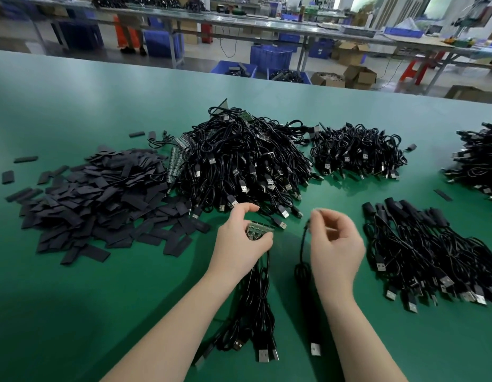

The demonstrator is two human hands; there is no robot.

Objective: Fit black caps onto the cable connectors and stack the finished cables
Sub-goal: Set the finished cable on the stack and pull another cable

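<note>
Two hands are working near the middle of the table's near edge. The left hand (240,239) is gripping a bundle of uncapped cables (254,304) — fingers curled round their small green circuit-board ends (260,230), leads trailing toward the near edge. The right hand (334,241) is pinching the top of a single cable (304,267) between thumb and forefinger; the image is blurring there, so whether that end is capped cannot be told. The black caps (101,205) are lying heaped toward the left edge of the table (74,312), the unworked cable pile (244,161) is sitting in the centre, and the finished stack (421,246) is lying toward the right edge. Judgement: the step is likely separating one cable for capping. Keeping the board end square to the cap's mouth — not forcing it — is advisable, and laying finished plugs all one way.
</note>
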